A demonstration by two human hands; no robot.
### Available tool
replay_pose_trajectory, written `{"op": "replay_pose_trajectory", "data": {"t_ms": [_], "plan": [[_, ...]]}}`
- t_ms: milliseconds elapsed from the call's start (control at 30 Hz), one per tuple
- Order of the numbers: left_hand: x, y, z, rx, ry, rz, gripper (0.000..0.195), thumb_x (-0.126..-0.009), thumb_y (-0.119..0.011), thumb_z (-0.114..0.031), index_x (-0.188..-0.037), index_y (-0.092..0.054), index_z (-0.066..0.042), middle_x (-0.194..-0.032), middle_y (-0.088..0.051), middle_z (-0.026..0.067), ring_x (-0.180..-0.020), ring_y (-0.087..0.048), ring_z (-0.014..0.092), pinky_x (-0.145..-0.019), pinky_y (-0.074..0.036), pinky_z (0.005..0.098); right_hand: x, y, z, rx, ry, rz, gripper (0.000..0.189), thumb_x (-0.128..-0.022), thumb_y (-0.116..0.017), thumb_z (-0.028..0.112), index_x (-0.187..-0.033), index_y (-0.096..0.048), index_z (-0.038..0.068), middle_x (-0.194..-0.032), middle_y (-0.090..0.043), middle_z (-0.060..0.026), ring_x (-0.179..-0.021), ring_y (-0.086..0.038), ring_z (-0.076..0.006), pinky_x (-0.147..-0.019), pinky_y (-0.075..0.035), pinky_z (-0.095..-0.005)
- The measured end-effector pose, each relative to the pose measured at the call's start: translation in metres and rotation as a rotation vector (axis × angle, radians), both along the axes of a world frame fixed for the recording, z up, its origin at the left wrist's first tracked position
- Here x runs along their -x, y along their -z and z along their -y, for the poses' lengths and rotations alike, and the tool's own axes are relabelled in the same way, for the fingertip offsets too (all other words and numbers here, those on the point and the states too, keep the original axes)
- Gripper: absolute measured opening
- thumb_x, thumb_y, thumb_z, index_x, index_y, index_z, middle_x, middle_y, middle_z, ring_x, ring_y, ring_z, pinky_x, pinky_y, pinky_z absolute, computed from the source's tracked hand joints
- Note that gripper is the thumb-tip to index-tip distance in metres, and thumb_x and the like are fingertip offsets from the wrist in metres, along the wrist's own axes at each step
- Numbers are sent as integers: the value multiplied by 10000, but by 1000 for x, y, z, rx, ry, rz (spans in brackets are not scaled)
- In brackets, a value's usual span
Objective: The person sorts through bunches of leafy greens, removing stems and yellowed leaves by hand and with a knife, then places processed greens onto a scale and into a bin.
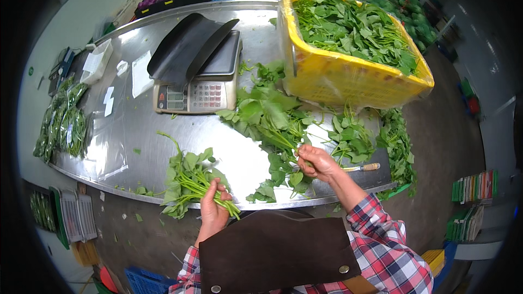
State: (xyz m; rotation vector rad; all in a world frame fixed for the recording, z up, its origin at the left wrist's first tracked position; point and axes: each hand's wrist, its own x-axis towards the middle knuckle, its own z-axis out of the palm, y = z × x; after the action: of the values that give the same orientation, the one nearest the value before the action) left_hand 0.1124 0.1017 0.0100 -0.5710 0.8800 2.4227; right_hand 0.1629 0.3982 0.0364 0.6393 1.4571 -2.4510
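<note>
My left hand (pixel 215 204) is closed around the stems of a bunch of leafy greens (pixel 190 177) at the front edge of the steel table (pixel 116 130). Its leaves point away to the left. In my right hand (pixel 316 163) are the stem ends of some more greens (pixel 282 136), whose leaves reach back over a loose pile. Part of that pile (pixel 265 106) spreads between the scale and the yellow crate. Just right of my right hand lies a knife (pixel 363 167) with a wooden handle, its blade partly hidden by leaves.
A yellow crate (pixel 351 81) heaped with greens stands at the back right. Left of it, a digital scale (pixel 196 94) carries a curved black tray (pixel 179 49). Bagged greens (pixel 61 124) lie at the far left. More greens (pixel 396 147) fill a container beside the table's right end.
</note>
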Motion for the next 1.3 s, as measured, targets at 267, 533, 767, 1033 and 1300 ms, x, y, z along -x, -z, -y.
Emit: {"op": "replay_pose_trajectory", "data": {"t_ms": [267,533,767,1033,1300], "plan": [[7,-7,-53,97,135,-115,244,-801,-607,-150,-953,-549,32,-805,-558,82,-665,-520,153,-593,-425,280,-12,15,61,918,-199,-159,146,-922,-374,175,-920,-431,40,-548,-385,-16,-379,-319,-67,-294,-235,-171],[5,-23,-67,129,225,-159,237,-837,-557,-155,-994,-533,21,-850,-575,89,-606,-470,118,-577,-405,269,-9,15,95,400,-167,48,158,-914,-407,222,-909,-404,64,-563,-476,-30,-395,-412,-94,-356,-324,-200],[5,0,-64,217,222,-86,200,-860,-511,-163,-953,-540,11,-811,-578,98,-568,-464,110,-533,-395,249,-9,39,95,-640,-111,-277,150,-923,-367,198,-938,-354,50,-695,-586,-125,-459,-502,-129,-398,-400,-224],[5,-23,-58,528,338,-420,161,-814,-578,-124,-906,-556,7,-674,-547,44,-510,-474,103,-463,-377,214,9,12,72,-811,-113,-278,359,-763,-635,335,-850,-518,7,-808,-487,-54,-627,-452,-105,-581,-390,-247],[11,-23,-46,93,180,-132,215,-836,-529,-104,-1012,-523,18,-836,-570,73,-575,-467,113,-523,-406,254,5,-25,95,-234,-62,-372,34,-841,-512,33,-849,-488,9,-933,-554,-101,-635,-506,-86,-585,-431,-216]]}}
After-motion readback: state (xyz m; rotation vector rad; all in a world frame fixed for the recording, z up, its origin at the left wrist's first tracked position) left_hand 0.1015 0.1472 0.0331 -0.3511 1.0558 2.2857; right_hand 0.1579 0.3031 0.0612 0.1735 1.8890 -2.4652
